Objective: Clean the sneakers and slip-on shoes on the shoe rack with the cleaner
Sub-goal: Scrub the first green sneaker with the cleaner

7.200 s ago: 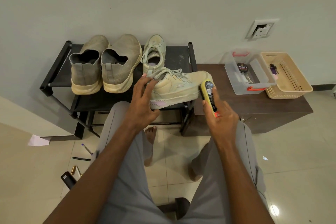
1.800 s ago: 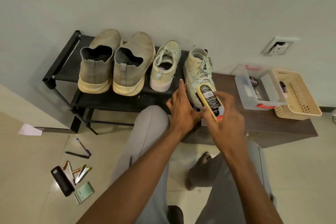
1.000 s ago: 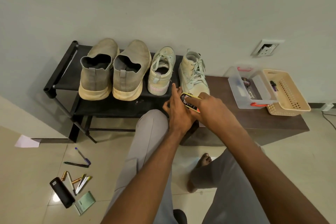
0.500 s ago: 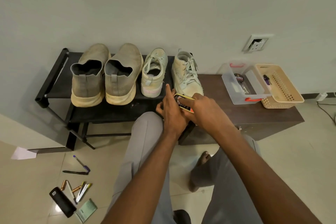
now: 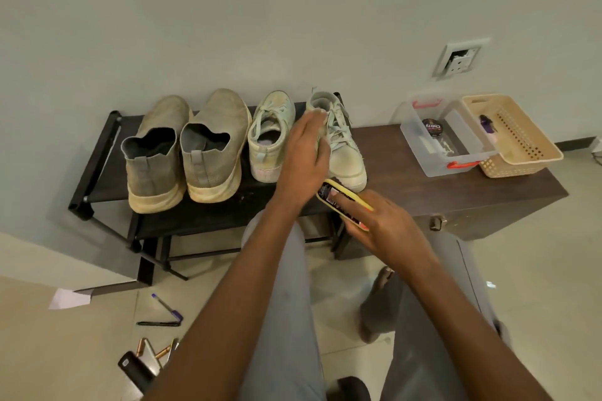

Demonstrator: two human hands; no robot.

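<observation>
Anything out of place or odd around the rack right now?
Yes: the right pale laced sneaker points toe-out, opposite the other three shoes. Pens and small items lie scattered on the tiled floor; the white wall socket looks broken.

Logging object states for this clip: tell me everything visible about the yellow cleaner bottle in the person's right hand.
The cleaner bottle is small and flat-sided, with a yellow body, a dark printed label facing up, and an orange-red patch near its lower end. It looks like plastic. It lies tilted, its upper end pointing toward the toe of the right-hand sneaker on the shoe rack, apparently just short of it. The right hand holds it, fingers across the label. Its cap or applicator is not discernible.
</observation>
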